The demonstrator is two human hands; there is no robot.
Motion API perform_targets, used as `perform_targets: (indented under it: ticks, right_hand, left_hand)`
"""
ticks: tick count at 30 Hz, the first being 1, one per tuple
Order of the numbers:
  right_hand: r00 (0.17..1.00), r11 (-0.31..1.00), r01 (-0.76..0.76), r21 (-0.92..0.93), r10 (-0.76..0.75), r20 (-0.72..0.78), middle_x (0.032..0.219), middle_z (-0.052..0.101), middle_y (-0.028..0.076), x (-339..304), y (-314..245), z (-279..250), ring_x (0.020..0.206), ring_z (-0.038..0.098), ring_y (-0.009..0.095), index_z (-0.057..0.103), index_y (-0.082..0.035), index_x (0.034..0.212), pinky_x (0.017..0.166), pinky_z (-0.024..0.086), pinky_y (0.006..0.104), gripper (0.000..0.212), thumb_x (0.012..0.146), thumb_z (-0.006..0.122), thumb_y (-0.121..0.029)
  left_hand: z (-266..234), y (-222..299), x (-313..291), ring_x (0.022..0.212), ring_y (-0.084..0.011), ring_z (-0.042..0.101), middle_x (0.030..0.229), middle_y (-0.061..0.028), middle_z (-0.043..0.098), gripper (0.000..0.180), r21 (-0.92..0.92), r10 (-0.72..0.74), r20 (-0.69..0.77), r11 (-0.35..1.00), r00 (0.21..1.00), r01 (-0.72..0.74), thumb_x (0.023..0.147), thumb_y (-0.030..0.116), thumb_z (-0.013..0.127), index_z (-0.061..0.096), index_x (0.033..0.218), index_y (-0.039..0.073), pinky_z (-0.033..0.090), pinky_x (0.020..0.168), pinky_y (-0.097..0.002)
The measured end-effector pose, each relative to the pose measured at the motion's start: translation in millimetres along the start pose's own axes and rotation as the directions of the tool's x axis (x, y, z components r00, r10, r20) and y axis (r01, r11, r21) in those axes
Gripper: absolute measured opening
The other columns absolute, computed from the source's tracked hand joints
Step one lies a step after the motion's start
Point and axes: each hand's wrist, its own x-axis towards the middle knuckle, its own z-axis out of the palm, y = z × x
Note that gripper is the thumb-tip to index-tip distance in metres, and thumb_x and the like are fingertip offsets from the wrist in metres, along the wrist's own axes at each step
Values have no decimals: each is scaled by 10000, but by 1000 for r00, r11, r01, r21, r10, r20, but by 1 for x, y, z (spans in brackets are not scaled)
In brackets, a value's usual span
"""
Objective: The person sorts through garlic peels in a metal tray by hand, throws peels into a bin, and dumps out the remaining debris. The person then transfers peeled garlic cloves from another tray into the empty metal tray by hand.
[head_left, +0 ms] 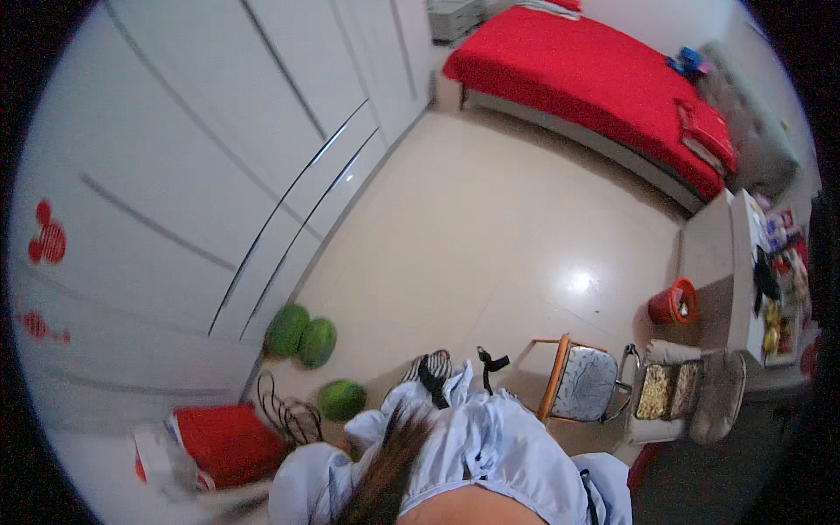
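The white wardrobe [201, 131] is the largest thing and makes the edge on the left; the bed [569, 70] with its red cover closes the far side, and between them the pale floor [455, 245] gives the widest room, going forward from the body. On the right, the desk [707, 236], which carries many small things, makes the other edge. The person's light blue clothes [490, 429] fill the near middle, and neither the left hand nor the right hand can be seen, so I cannot tell if either grip is spread, pressed together or pinching something. Close to the body on its right stands the chair [584, 385] with a grey patterned seat; on its left, near the wardrobe, lies a red bag-like thing [229, 442]. The red bin [661, 308] stands beside the desk. Three green melons lie on the floor, ahead and to the left, so the left hand is probably the nearer one. The far melon [286, 331] and the middle melon [318, 342] are side by side at the wardrobe's foot, longer in the direction away from the person. The near melon [342, 401] lies apart from them, close to the clothes, its long axis rather sideways.
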Motion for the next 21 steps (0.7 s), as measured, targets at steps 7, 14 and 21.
perform_targets:
  ticks: [7, 14, 21]
  right_hand:
    - [970, 995, 88, 45, -75, -229, 857, 529, 177, -10, -74, -9, 796, 506, 311, 462, -1, 1001, 717, 398, 327, 359, 654, 493, -90]
    - [851, 968, -97, 231, 201, -486, 1054, 388, 264, -45, -121, -65, 1000, 372, 364, 394, 45, 987, 849, 325, 375, 418, 613, 546, -66]
    - [656, 887, -234, 398, 446, -609, 1099, 360, 219, -25, -172, -140, 1022, 356, 337, 283, 16, 1131, 823, 330, 384, 648, 618, 608, -210]
  left_hand:
    - [-193, 102, 119, 904, -327, 479, 964, -181, 509, 286, 400, 185, -52, 904, 981, -149, 740, 223, 400, 531, 935, 60, 380, 775, -386]
    - [-292, 488, 69, 897, -315, 476, 964, -172, 506, 262, 518, 751, -42, 580, 658, -628, 747, 159, 389, 501, 955, 46, 382, 765, -379]
    - [-238, 709, 27, 844, -326, 488, 884, -180, 523, 228, 349, 976, 154, 93, 155, -932, 767, 152, 376, 490, 931, 41, 390, 725, -392]
